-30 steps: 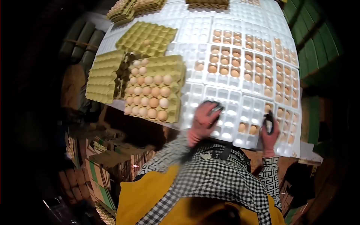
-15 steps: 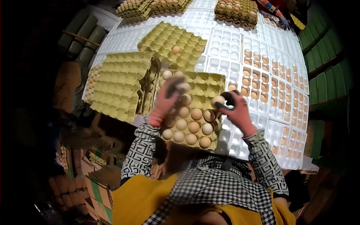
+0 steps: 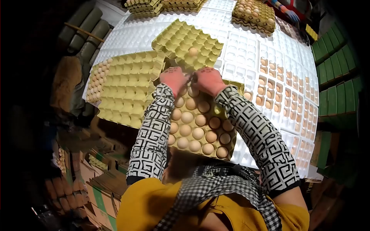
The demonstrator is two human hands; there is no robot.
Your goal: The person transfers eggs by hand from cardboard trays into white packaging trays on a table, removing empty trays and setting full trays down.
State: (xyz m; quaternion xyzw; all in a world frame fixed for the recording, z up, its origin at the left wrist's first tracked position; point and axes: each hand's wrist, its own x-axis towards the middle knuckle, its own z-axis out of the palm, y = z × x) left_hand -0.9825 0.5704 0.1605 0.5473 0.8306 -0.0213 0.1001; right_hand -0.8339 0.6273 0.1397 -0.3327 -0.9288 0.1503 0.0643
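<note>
Pink-gloved, two hands (image 3: 174,79) (image 3: 209,80) curl over one tray (image 3: 232,148) of eggs (image 3: 198,133).

Eggs (image 3: 198,133) in tray (image 3: 231,154), stacked cartons (image 3: 131,88) left.

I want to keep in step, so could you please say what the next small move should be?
Perhaps the left hand and right hand should gently grasp the nearest eggs, if not holding any: their fingertips are hidden at the far part of the egg tray, and white trays alongside have empty cells.
</note>
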